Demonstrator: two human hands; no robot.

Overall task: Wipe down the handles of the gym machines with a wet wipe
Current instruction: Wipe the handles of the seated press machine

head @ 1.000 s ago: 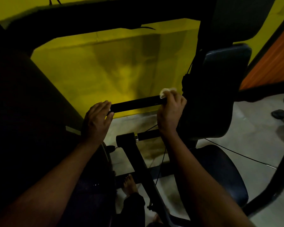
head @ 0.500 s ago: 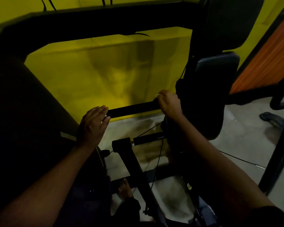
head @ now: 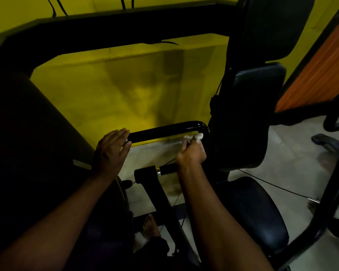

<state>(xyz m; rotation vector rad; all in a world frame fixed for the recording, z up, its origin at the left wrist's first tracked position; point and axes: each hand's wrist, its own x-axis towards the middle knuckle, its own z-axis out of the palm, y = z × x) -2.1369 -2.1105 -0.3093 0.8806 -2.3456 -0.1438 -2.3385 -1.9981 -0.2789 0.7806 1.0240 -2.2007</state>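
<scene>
Right hand [head: 192, 153] grips a crumpled white wet wipe [head: 196, 137] in curled fingers, with the wipe protruding above the knuckles. The wipe sits just below the right-hand bend of the glossy black handle bar [head: 164, 130]; contact with the bar cannot be confirmed. Left hand [head: 111, 151] rests on the bar's left end, fingers nearly straight, holding nothing. A second, shorter handle with a chrome collar [head: 167, 169] lies below the right wrist. Black seat pad [head: 258, 212] and back pad [head: 249, 114] stand to the right.

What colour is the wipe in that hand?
The wipe is white, bunched in the right hand beside the black bar. The head view shows it.
</scene>
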